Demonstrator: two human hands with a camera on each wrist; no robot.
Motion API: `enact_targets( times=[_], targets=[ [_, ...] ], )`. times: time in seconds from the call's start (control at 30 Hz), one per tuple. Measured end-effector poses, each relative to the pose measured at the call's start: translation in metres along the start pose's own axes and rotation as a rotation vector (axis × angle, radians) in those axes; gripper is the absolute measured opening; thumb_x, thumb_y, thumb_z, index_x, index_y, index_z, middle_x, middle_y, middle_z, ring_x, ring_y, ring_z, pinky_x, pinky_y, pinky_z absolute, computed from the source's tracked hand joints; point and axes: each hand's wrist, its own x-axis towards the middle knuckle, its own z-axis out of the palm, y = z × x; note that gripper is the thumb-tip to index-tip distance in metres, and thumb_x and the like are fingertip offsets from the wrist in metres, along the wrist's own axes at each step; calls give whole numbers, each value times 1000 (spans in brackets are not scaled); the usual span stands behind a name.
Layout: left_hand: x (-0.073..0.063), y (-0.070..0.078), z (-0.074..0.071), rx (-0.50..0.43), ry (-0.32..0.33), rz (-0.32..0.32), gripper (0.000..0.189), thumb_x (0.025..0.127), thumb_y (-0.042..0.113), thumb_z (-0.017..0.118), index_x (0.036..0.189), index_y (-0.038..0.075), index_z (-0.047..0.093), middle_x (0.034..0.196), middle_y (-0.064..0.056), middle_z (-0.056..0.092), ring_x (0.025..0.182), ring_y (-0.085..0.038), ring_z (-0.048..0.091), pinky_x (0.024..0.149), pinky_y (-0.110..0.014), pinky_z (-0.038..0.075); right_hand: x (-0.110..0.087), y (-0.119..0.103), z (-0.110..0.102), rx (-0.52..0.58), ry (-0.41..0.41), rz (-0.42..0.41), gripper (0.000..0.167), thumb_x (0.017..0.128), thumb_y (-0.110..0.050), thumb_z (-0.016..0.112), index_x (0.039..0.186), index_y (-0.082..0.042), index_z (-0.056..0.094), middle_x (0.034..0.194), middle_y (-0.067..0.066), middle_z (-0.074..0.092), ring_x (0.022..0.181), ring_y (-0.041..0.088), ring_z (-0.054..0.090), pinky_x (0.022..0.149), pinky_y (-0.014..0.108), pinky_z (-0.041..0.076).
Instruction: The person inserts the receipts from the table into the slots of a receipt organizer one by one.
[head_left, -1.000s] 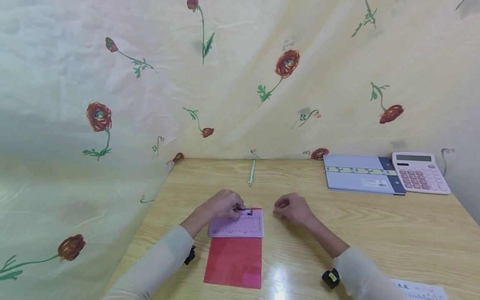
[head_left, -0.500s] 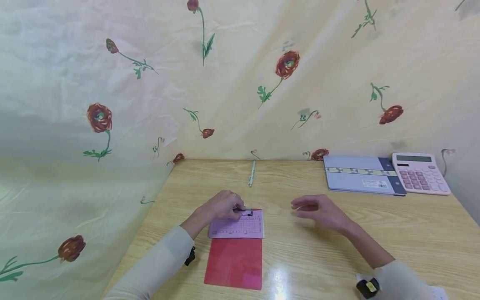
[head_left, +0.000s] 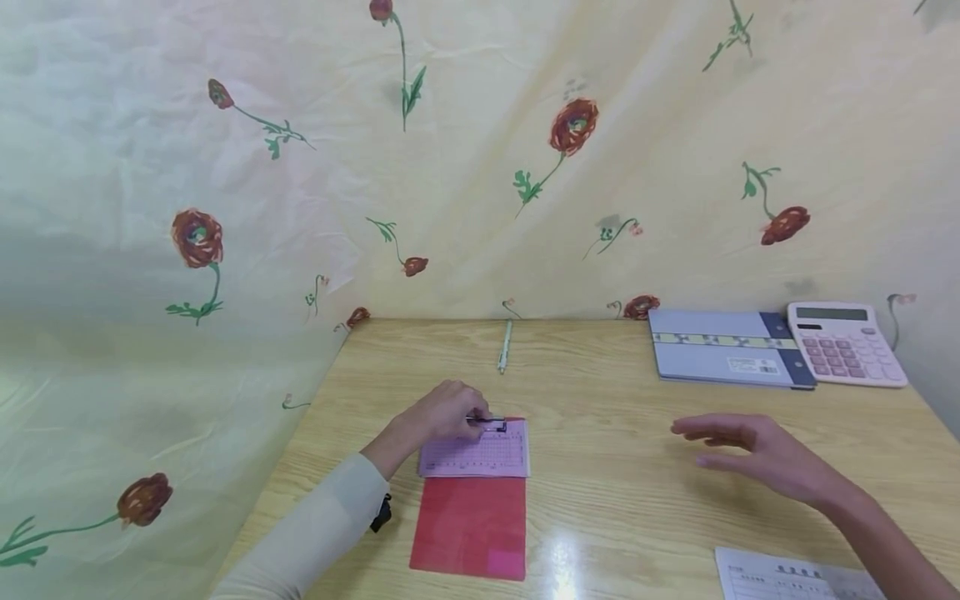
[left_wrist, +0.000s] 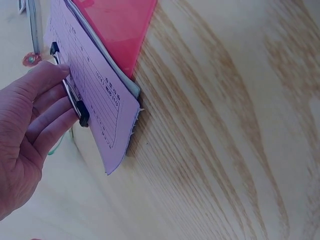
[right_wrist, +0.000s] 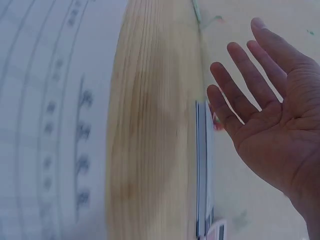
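Observation:
My left hand (head_left: 447, 410) pinches a metal clip with black ends (left_wrist: 75, 97) at the far edge of a pad of pink printed forms (head_left: 480, 454). In the left wrist view the thumb and fingers close on the clip, and a loose corner of the pad stands off the table. From under the pad a red sheet (head_left: 468, 525) extends toward me. My right hand (head_left: 761, 454) is raised above the table on the right, holding nothing. Its fingers are spread and nearly straight in the right wrist view. Nearest to it lies a white printed form (head_left: 787, 577), partly cut off and behind the forearm.
A pen (head_left: 505, 347) lies near the back edge of the wooden table (head_left: 600, 492). At the back right are a blue folder (head_left: 723, 358) and a pink calculator (head_left: 847, 346), side by side. A flowered cloth (head_left: 465, 167) hangs behind the table and along its left side.
My right hand has moved away from beside the pad, to the right and toward me, and its fingers have straightened. More of the white form shows. The left hand stays on the clip.

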Motion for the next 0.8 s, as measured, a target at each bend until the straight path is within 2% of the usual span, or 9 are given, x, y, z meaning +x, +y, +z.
enact_targets(
  times=[0.2,0.37,0.43,0.5,0.57,0.67,0.73,0.8],
  targets=[
    [0,1,-1,1,-3,-9,17,88,17,86,105,15,84,99,8,77,82,-4,62,82,-24,53,-40,14,-21,-95,17,119,39,105,-12,67,143,-5,65,134,-5,72,116,-5,63,87,25,57],
    [0,0,0,2,-4,1,19,86,18,88,104,15,84,97,9,76,82,-3,63,82,-24,53,-73,39,-42,-44,-61,190,35,107,-7,62,140,4,63,123,-14,74,105,1,69,81,26,58],
    [0,0,0,1,-4,-2,18,86,18,88,104,16,84,97,9,76,82,-3,63,83,-24,53,-85,48,-48,-47,-59,197,33,106,-4,63,137,6,65,119,-17,75,101,2,70,79,25,58],
    [0,-1,1,3,-4,-2,17,87,18,88,104,16,84,98,10,76,82,-2,63,83,-24,53,-96,55,-54,-42,-75,240,33,106,-4,62,136,9,64,116,-19,74,99,2,69,79,24,58],
    [0,-1,1,3,0,5,16,87,18,87,103,16,84,98,9,76,82,-2,63,82,-24,53,-104,61,-59,-57,-79,296,34,106,-7,64,134,12,63,116,-12,75,96,2,68,79,24,58],
    [0,-1,1,4,6,15,16,86,18,88,101,15,84,97,9,77,81,-2,63,82,-24,54,-115,69,-63,-73,-112,431,44,105,-17,68,135,14,62,120,4,75,95,-1,66,80,24,58],
    [0,0,1,0,8,15,16,86,17,88,101,15,84,97,9,77,81,-3,64,82,-24,54,-123,75,-64,-125,-117,480,49,102,-23,72,134,12,64,122,14,74,94,-5,65,80,24,57],
    [0,0,1,-5,4,10,16,86,17,88,102,15,84,97,8,77,82,-3,64,83,-24,54,-131,82,-63,-178,-98,517,50,97,-26,78,132,9,68,121,15,75,93,-8,64,79,22,57]
  ],
)
